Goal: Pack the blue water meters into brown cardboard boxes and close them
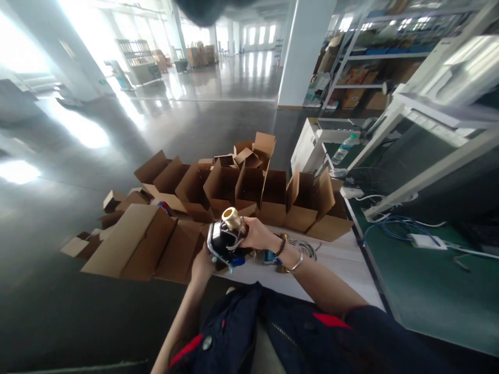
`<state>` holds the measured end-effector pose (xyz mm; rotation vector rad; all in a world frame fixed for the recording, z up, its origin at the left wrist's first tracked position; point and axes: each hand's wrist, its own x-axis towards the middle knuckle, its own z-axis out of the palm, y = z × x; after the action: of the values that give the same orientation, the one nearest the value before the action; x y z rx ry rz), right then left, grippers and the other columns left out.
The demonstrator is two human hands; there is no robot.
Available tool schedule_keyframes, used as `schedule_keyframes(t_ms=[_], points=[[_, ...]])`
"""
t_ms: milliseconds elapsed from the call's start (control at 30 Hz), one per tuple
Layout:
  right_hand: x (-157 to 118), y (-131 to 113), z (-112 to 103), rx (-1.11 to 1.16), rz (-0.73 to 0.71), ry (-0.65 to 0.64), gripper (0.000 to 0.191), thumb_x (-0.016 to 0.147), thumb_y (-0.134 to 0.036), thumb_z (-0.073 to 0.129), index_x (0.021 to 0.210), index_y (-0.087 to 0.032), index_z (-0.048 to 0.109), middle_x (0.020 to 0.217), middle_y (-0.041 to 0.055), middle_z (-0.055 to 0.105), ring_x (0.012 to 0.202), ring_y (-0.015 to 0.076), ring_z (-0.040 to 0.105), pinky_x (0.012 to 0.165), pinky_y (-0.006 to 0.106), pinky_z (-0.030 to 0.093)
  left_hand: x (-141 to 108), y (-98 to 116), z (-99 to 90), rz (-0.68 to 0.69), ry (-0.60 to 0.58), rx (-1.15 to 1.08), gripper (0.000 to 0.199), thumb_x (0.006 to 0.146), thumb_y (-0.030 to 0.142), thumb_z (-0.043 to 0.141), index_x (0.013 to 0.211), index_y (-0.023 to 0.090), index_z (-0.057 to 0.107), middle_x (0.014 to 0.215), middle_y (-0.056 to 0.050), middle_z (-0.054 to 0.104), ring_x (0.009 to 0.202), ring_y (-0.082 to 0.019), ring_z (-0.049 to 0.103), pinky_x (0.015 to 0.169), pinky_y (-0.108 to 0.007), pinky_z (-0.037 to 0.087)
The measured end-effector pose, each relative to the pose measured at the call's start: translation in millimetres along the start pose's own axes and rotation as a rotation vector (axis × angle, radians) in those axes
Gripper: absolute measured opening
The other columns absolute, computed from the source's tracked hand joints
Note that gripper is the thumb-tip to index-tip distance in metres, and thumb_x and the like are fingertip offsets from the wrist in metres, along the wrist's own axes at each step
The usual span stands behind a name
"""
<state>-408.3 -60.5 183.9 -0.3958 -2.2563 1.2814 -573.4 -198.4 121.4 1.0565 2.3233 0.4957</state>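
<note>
Both hands hold a black device with a brass pipe fitting (pixel 224 236) above the near edge of a white table top (pixel 331 265). Its round brass opening faces up toward me, and a thin cable or wire loops around the body. My left hand (pixel 201 265) grips the lower left side, its fingers partly hidden behind the device. From the right, my right hand (pixel 257 235) is wrapped round the brass end. Beyond the hands stands a row of open cardboard boxes (pixel 273 210). Close to my right wrist lie more brass parts (pixel 284 268) and a coiled grey cable (pixel 306 248).
Larger cardboard boxes (pixel 128 244) stand at the left, with smaller cartons (pixel 81 244) beside them. A green-topped workbench (pixel 424 280) on the right carries blue cable (pixel 393 228) and a plastic bottle (pixel 343 149). Shelving (pixel 362 57) and a pillar (pixel 302 52) rise farther back.
</note>
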Motion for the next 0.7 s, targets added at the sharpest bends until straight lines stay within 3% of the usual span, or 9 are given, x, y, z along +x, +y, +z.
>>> schedule_keyframes(t_ms=[100,167,233,333,467,533,600,700], points=[[10,23,19,-0.586,-0.089,-0.179,0.039,0.069,-0.011,0.060,0.107,-0.013,0.062,0.122,0.0125,0.059,0.102,0.0257,0.057,0.088,0.036,0.045,3,-7,-5.8,0.011,-0.002,0.022,0.051,0.083,0.018,0.042,0.135,0.013,0.039,0.114,-0.016,0.064,0.109,-0.025,0.058,0.088,-0.029,0.041],[10,40,35,-0.837,-0.083,-0.376,0.034,0.074,-0.005,0.050,0.104,-0.011,0.064,0.122,0.0155,0.058,0.100,0.0274,0.057,0.084,0.038,0.046,3,-10,-8.1,0.028,-0.022,0.026,0.054,0.084,0.016,0.039,0.137,0.012,0.036,0.118,-0.016,0.063,0.111,-0.023,0.058,0.091,-0.028,0.040],[9,57,52,-0.917,-0.069,-0.519,0.028,0.074,-0.003,0.048,0.095,-0.009,0.067,0.112,0.0175,0.063,0.096,0.0283,0.058,0.078,0.038,0.046,3,-11,-7.6,0.038,-0.040,0.037,0.054,0.085,0.016,0.036,0.139,0.009,0.033,0.119,-0.017,0.062,0.111,-0.024,0.058,0.091,-0.029,0.040],[9,78,76,-0.887,-0.061,-0.627,0.022,0.073,-0.003,0.053,0.086,-0.009,0.069,0.098,0.0159,0.067,0.094,0.0277,0.059,0.077,0.034,0.046,3,-8,-4.4,0.039,-0.032,0.092,0.055,0.086,0.016,0.035,0.139,0.003,0.030,0.117,-0.021,0.061,0.110,-0.025,0.058,0.091,-0.029,0.040],[11,88,84,-0.808,-0.055,-0.695,0.035,0.072,-0.008,0.059,0.105,-0.016,0.066,0.117,0.0085,0.063,0.103,0.0239,0.058,0.082,0.029,0.045,4,-5,-4.9,0.031,-0.008,0.086,0.054,0.085,0.015,0.035,0.138,0.005,0.032,0.119,-0.020,0.061,0.111,-0.024,0.058,0.091,-0.028,0.040],[11,82,76,-0.758,-0.048,-0.654,0.041,0.074,-0.015,0.062,0.114,-0.020,0.062,0.128,0.0055,0.057,0.108,0.0221,0.056,0.087,0.027,0.044,4,-6,-7.0,0.028,-0.020,0.047,0.054,0.085,0.015,0.036,0.138,0.006,0.033,0.120,-0.019,0.060,0.112,-0.024,0.057,0.090,-0.028,0.040],[10,74,63,-0.740,0.020,-0.449,0.038,0.082,-0.021,0.055,0.119,-0.020,0.059,0.133,0.0056,0.053,0.115,0.0207,0.053,0.096,0.028,0.040,4,-6,-8.1,0.034,-0.025,0.019,0.053,0.086,0.015,0.036,0.138,0.007,0.033,0.119,-0.019,0.061,0.111,-0.024,0.058,0.089,-0.028,0.041],[10,68,49,-0.797,0.251,-0.172,0.035,0.091,-0.019,0.038,0.121,-0.016,0.057,0.129,0.0119,0.055,0.119,0.0215,0.049,0.103,0.033,0.033,4,-4,-6.4,0.035,-0.012,0.030,0.053,0.086,0.016,0.036,0.138,0.006,0.032,0.118,-0.020,0.061,0.108,-0.025,0.060,0.089,-0.029,0.041]])
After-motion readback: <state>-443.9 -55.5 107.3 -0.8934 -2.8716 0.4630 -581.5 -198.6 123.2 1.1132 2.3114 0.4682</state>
